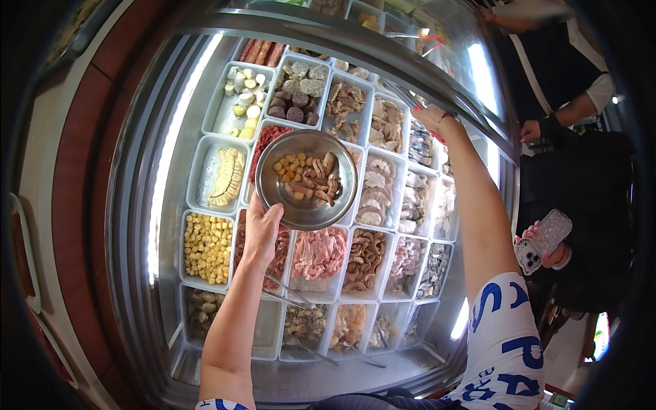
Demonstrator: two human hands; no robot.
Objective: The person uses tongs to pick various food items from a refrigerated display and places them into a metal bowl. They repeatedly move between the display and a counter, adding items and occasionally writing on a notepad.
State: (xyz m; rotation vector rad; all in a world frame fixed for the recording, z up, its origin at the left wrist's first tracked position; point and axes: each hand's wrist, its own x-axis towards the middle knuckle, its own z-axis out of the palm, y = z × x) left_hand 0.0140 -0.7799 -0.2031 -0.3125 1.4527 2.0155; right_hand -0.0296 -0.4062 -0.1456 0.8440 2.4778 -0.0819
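Note:
My left hand (pixel 260 229) grips the near rim of a round metal bowl (pixel 311 213), held over the middle of the trays. Yellow chunks (pixel 292 164) and brownish-pink curled strips (pixel 320 179) lie inside it. On the far right, my right hand (pixel 433 119) is closed around metal tongs (pixel 403 93) with red on the handle. The tong tips reach over the back trays and are hard to make out. Close to them sits a tray of sliced pale meat (pixel 387 123). The bowl hides part of a tray of red meat (pixel 270 140).
White trays of food fill the lit display case, among them yellow chunks (pixel 207 247) and pink sliced meat (pixel 319 251). A metal frame bar (pixel 328 42) crosses the far side. More tongs (pixel 290 292) rest on the near trays. At right, a person's hand holds a phone (pixel 551 234).

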